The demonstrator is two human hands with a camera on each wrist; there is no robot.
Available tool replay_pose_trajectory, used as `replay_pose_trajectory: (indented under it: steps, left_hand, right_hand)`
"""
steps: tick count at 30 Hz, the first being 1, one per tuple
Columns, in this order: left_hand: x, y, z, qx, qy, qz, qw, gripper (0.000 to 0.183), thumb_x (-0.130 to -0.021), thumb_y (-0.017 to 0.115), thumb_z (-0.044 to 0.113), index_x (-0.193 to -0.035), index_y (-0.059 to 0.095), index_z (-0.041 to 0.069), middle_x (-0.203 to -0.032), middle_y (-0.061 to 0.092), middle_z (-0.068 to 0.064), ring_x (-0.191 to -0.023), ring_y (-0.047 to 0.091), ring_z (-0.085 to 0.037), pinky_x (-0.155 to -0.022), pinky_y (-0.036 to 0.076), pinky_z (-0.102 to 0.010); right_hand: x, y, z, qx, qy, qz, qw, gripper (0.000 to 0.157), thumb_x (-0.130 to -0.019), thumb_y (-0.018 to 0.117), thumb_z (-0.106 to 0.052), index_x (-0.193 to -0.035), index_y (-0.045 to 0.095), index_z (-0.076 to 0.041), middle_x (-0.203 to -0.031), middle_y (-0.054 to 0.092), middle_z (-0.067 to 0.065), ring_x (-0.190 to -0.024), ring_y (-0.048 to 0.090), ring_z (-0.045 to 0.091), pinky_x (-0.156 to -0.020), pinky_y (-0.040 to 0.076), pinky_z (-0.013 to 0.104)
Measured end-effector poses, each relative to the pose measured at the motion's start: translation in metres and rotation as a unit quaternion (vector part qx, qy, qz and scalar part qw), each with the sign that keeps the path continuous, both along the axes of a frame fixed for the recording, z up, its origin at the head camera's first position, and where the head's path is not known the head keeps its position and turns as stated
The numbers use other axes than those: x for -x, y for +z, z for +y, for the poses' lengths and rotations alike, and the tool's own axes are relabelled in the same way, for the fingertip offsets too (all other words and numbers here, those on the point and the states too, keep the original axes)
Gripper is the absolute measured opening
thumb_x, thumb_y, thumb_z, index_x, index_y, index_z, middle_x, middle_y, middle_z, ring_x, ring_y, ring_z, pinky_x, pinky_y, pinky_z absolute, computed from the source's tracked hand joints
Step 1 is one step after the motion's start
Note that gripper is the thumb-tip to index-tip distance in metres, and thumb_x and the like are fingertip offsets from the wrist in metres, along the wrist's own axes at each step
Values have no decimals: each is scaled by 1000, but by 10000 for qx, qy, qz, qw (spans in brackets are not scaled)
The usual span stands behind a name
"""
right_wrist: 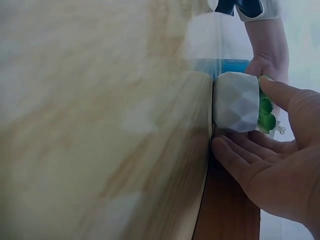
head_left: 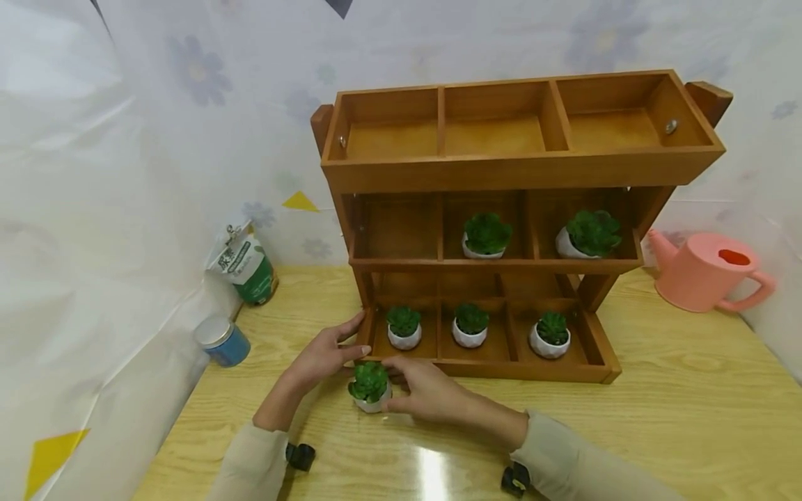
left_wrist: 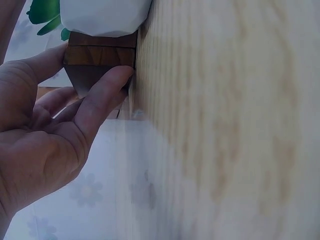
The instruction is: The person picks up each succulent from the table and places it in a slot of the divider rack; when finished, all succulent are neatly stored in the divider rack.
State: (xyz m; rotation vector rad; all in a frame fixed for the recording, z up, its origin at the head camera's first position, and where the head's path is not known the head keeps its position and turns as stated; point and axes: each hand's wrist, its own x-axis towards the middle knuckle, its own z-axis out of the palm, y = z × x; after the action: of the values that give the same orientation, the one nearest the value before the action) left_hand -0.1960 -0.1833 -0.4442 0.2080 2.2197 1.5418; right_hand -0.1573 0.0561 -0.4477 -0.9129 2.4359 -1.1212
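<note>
A three-tier wooden plant stand stands on the table. My left hand holds its lower left front corner, thumb and fingers to either side of the wood in the left wrist view. Just in front of that corner, a small green succulent in a white faceted pot sits upright on the table. My right hand grips this pot from the right; in the right wrist view the fingers lie along one side of the pot and the thumb reaches the leaves at its rim.
On the bottom tier are three potted succulents, including a left one; the middle tier bears two more, one in the centre. A pink watering can stands right, a green-white pouch and a blue jar left.
</note>
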Motion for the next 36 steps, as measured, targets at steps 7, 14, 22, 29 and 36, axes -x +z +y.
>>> replay_pose_trajectory:
  steps: [7, 14, 22, 29, 36]
  left_hand:
    - [1, -1, -1, 46, 16, -39, 10000, 75, -100, 66, 25, -162, 23, 33, -169, 23, -11, -136, 54, -36, -91, 59, -46]
    - [0, 0, -1, 108, 25, 4, 9999, 74, -101, 65, 24, -162, 24, 32, -168, 23, -11, -138, 51, -37, -92, 58, -49]
    - [2, 1, -1, 9, -24, 3, 10000, 74, -101, 65, 25, -162, 23, 31, -169, 22, -11, -136, 53, -37, -93, 58, -49]
    - [2, -2, -2, -208, -90, -121, 9997, 76, -101, 65, 24, -162, 22, 31, -169, 19, -13, -137, 52, -37, -92, 58, -46]
    - [2, -1, -2, -132, -45, -116, 9998, 76, -100, 66, 26, -162, 23, 32, -169, 20, -13, -133, 56, -34, -90, 59, -44]
  right_hand:
    - [1, -3, -10, -354, 239, 445, 9981, 66, -90, 78, -37, -148, 53, -19, -143, 60, -7, -131, 57, 9, -109, 48, 34]
    - [1, -2, -20, -576, 108, 350, 9977, 72, -86, 81, -38, -150, 50, -24, -139, 63, -9, -127, 59, 10, -105, 50, 35]
    - [2, -2, -20, -598, 110, 496, 9969, 74, -85, 83, -38, -150, 50, -22, -140, 62, -7, -127, 59, 12, -105, 50, 37]
    - [2, -2, -10, -574, 176, 595, 9964, 71, -84, 83, -40, -147, 54, -22, -135, 65, -10, -120, 62, 8, -99, 53, 31]
    - [3, 15, 3, -228, 50, 231, 9995, 69, -84, 84, -41, -145, 57, -24, -128, 69, -10, -111, 67, 6, -92, 56, 28]
